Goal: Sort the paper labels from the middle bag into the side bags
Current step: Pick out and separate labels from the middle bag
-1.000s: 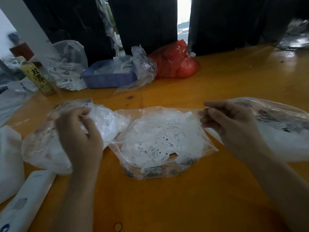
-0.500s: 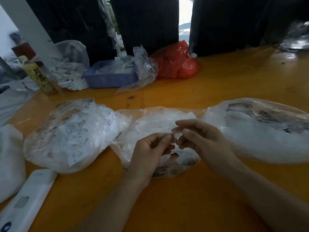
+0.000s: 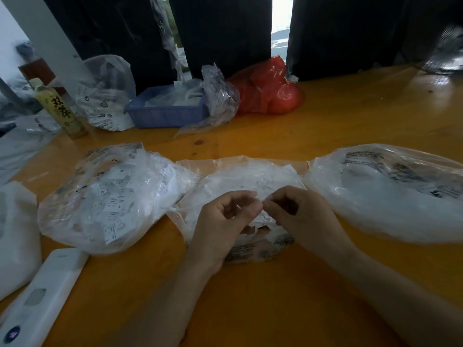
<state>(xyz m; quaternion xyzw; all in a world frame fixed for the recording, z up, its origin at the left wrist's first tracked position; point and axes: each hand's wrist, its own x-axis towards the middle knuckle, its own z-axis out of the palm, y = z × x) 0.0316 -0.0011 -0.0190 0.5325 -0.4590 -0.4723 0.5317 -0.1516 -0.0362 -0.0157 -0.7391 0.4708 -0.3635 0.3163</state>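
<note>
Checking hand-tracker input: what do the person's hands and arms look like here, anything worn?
Two bare hands, left hand and right hand, with bare forearms running to the bottom edge. No gloves, sleeves, rings, watch or wristband visible. Nothing covers the fingers.

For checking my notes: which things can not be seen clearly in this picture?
Head view only:
- Whether the hands, left hand and right hand, pinch a label: fingers hide it.
- Print on labels in the middle bag: too small.
- The right bag: cut by the edge.
</note>
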